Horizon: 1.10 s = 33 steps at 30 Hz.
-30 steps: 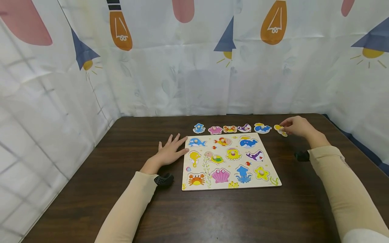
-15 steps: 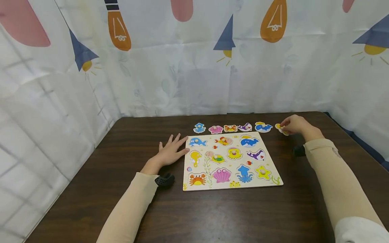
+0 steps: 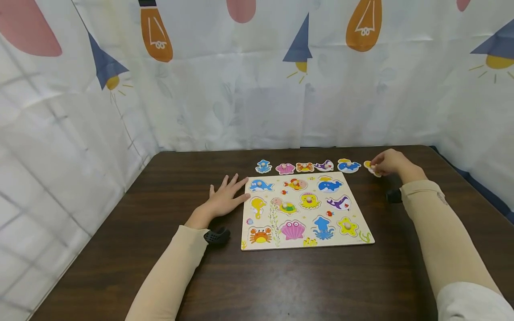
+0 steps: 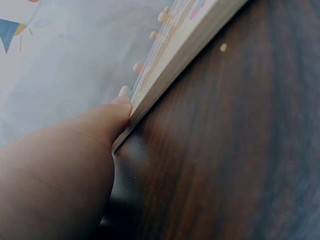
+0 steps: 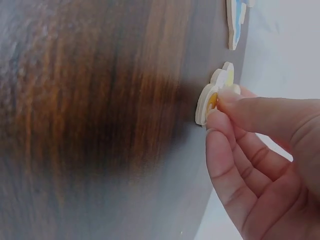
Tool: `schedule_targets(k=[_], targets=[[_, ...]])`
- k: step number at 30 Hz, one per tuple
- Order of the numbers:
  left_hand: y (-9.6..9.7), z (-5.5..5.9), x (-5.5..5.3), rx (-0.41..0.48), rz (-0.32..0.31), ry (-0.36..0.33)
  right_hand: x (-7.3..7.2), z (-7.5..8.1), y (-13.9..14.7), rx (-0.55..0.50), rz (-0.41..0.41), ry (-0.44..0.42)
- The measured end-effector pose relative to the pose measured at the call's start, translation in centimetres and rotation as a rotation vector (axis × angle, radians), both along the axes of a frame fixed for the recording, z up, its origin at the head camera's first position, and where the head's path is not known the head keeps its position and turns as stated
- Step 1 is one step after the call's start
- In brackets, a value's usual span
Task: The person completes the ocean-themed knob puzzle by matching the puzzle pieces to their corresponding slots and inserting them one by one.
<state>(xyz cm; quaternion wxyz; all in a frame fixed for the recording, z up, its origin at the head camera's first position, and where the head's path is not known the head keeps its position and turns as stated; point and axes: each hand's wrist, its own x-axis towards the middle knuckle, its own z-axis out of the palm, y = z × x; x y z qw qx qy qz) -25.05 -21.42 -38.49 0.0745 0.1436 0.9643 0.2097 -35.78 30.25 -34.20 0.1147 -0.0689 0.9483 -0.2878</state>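
Note:
A wooden peg puzzle board (image 3: 277, 244) with printed sea animals lies on the table. My left hand (image 3: 222, 201) is spread flat at its left edge, fingertips at the rim; in the left wrist view the thumb (image 4: 112, 117) presses against the board's side. Beyond the board's far right corner, my right hand (image 3: 391, 163) pinches a yellow puzzle piece (image 5: 212, 97) between thumb and fingers. That piece stays low at the table top, and the fingers hide part of it. Left of it lies a blue whale piece (image 3: 348, 166).
Along the board's far side lie a squid piece (image 3: 263, 166), a pink shell piece (image 3: 285, 168), a crab piece (image 3: 304, 167) and a purple whale piece (image 3: 323, 166). Knobbed pieces such as the starfish (image 3: 347, 226) sit in the board. A printed curtain (image 3: 257, 111) hangs behind the table (image 3: 281, 285).
My right hand has shifted very slightly with its fingers still on the yellow puzzle piece. The left hand stays at the board's edge; the head view has tilted a little.

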Motion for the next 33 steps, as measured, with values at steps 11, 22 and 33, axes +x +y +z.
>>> schedule_targets(k=[11, 22, 33], targets=[[0.0, 0.1, 0.0, 0.002, -0.001, 0.007, -0.2, 0.1, 0.4, -0.001, -0.004, 0.000], [0.0, 0.0, 0.2, 0.005, 0.000, 0.001, 0.1, 0.0, 0.7, 0.038, 0.092, 0.046], [-0.2, 0.0, 0.0, 0.005, -0.003, 0.003, 1.4, 0.8, 0.1, 0.061, 0.118, 0.116]])
